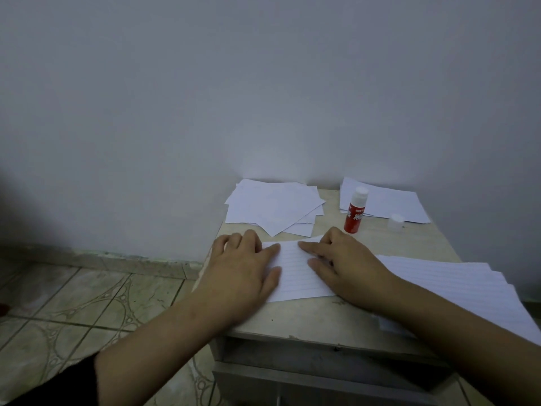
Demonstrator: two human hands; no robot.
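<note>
A small sheet of lined white paper (295,272) lies flat near the front of a low pale table (319,316). My left hand (243,268) lies palm down on the sheet's left edge, fingers straight, pressing it. My right hand (342,263) presses the right side, its index finger and thumb stretched flat across the lines. A red glue stick (355,210) stands upright and uncapped just behind my right hand, and its clear cap (396,221) sits to the right of it.
A loose pile of white sheets (272,208) lies at the table's back left, another stack (386,205) at the back right, and lined sheets (456,288) under my right forearm. A wall stands right behind the table. Patterned floor tiles (87,303) lie to the left.
</note>
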